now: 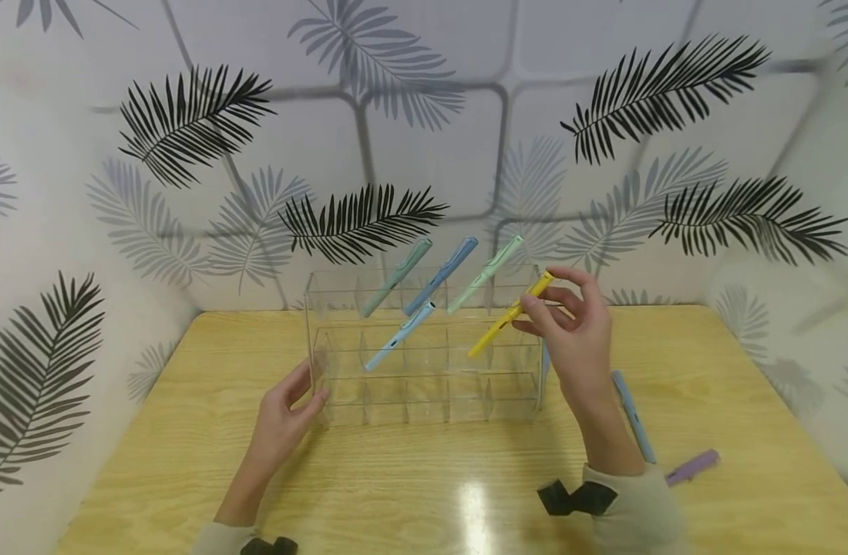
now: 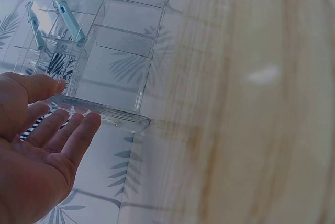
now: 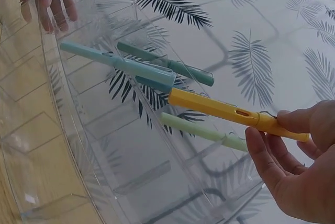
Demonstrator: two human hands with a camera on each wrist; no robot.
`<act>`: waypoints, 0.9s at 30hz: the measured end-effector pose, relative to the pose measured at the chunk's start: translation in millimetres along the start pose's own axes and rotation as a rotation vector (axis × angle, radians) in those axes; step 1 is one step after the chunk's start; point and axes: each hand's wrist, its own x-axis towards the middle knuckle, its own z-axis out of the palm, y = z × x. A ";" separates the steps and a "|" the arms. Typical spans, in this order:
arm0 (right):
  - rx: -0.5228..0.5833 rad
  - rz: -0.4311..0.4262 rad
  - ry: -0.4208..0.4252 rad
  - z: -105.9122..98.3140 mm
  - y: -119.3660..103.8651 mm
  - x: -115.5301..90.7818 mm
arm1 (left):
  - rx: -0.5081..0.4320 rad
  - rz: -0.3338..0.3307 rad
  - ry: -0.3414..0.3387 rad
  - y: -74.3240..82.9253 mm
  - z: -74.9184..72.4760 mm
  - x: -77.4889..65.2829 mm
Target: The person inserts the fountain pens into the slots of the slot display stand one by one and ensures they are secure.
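In the head view, my right hand (image 1: 570, 320) pinches a yellow pen (image 1: 496, 333) near its upper end, thumb against fingers. The pen slants over the right part of a clear acrylic pen rack (image 1: 424, 412), its lower end overlapping the middle tier. My left hand (image 1: 285, 412) holds the rack's left side panel, thumb and fingers at its edge (image 2: 104, 111). Slanted in the top tier are a dark green pen (image 1: 396, 279), a blue pen (image 1: 441, 276) and a pale green pen (image 1: 486, 275). A light blue pen (image 1: 399, 337) leans in the tier below.
On the wooden table (image 1: 396, 486), right of the rack, lie a blue pen (image 1: 634, 416) and a purple pen (image 1: 693, 467), the blue one partly behind my right forearm. A wall with a leaf pattern (image 1: 431, 154) rises behind the table.
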 end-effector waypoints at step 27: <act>-0.077 -0.028 -0.037 36.7 40.9 -8.5 | -0.005 -0.001 0.000 0.5 0.1 -0.4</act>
